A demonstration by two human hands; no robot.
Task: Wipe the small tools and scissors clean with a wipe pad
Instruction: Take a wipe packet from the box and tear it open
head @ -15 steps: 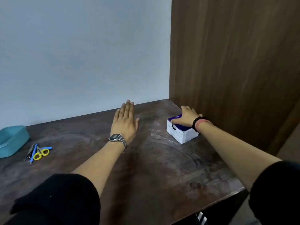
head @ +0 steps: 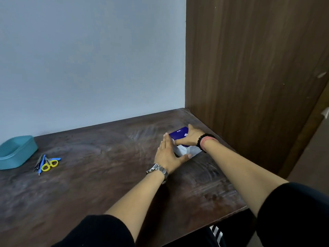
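Head view: both hands are at the small box (head: 183, 139) by the wooden panel (head: 249, 77). Left hand (head: 168, 154) lies flat against its side, right hand (head: 191, 138) grips its top. Scissors (head: 49, 164) lie well apart, beside the tub (head: 19, 154).

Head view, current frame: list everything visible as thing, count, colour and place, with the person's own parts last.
table: one, dark brown wood, fills the lower frame.
box: one, blue top and white sides, far right of the table, between both hands.
scissors: one, yellow handles, left side beside the tray.
small tools: a few, blue and dark, exact count unclear, lying against the scissors.
tray: one, teal, far left edge.
wall: pale grey, behind.
wood panel: brown, right.
left hand: fingers straight, against the box's left side; silver watch.
right hand: grips the box top; bead bracelet.
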